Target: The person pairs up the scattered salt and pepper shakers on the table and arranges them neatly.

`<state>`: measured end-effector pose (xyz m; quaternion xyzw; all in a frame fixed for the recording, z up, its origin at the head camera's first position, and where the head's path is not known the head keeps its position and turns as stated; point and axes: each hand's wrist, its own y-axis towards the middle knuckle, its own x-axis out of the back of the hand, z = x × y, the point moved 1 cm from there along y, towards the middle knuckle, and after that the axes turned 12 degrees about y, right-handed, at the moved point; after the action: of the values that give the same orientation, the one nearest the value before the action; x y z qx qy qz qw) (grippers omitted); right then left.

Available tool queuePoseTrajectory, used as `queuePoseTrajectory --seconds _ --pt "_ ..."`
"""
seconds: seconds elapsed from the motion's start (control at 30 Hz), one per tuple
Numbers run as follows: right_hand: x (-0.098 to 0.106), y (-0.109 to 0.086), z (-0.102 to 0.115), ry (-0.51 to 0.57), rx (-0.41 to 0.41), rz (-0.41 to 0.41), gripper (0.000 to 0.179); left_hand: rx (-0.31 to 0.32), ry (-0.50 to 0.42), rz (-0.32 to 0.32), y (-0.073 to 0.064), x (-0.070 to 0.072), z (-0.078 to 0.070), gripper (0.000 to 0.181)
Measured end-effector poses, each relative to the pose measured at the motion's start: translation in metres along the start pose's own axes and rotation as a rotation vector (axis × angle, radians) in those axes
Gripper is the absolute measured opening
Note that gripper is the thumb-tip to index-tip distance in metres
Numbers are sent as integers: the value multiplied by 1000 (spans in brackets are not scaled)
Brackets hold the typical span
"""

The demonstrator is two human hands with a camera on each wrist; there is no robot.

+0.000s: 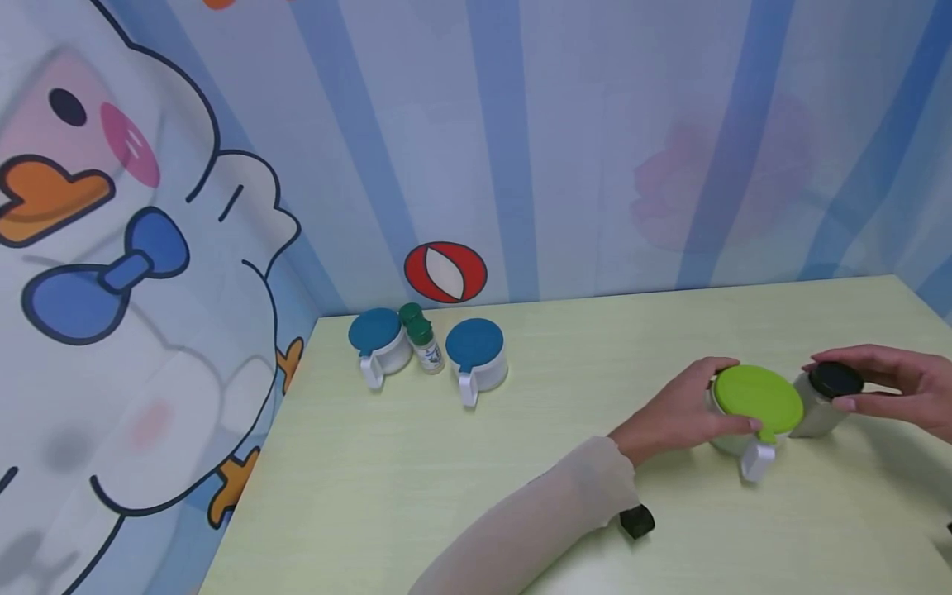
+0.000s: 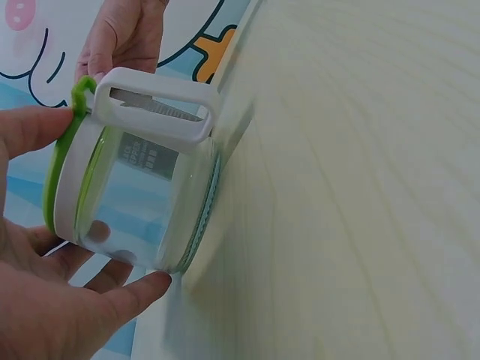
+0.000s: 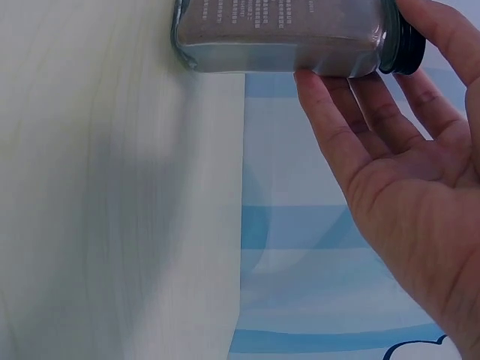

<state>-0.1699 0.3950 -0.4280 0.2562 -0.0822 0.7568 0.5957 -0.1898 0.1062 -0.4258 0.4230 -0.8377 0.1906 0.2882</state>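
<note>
My left hand [image 1: 687,406] grips a clear glass seasoning jar [image 1: 759,400] with a green lid and a white handle. In the left wrist view, the thumb lies at the lid's edge near the handle, and the other fingers are round the far side of the seasoning jar [image 2: 124,199]. At the right, my right hand [image 1: 913,387] holds a square spice bottle [image 1: 815,411] with a black cap, its thumb and fingers about the upper part. Printed text marks the side of this spice bottle [image 3: 277,34] in the right wrist view. Both containers stand upright, close side by side.
Two white-bodied jars with blue lids, one left [image 1: 376,332] and one right [image 1: 476,347], stand near the back left. Between them are two green-capped shakers, the nearer one [image 1: 427,349] labelled. A small black object [image 1: 636,522] is by the left sleeve. A patterned curtain [image 1: 565,165] hangs behind the table.
</note>
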Motion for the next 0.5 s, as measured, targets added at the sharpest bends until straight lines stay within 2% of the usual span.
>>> queuePoseTrajectory --seconds 0.2,0.5 --pt "2 1 -5 18 6 -1 48 9 -17 -34 0 -2 1 75" --pt "7 4 -7 24 -18 3 45 -3 -45 -43 1 -4 1 72"
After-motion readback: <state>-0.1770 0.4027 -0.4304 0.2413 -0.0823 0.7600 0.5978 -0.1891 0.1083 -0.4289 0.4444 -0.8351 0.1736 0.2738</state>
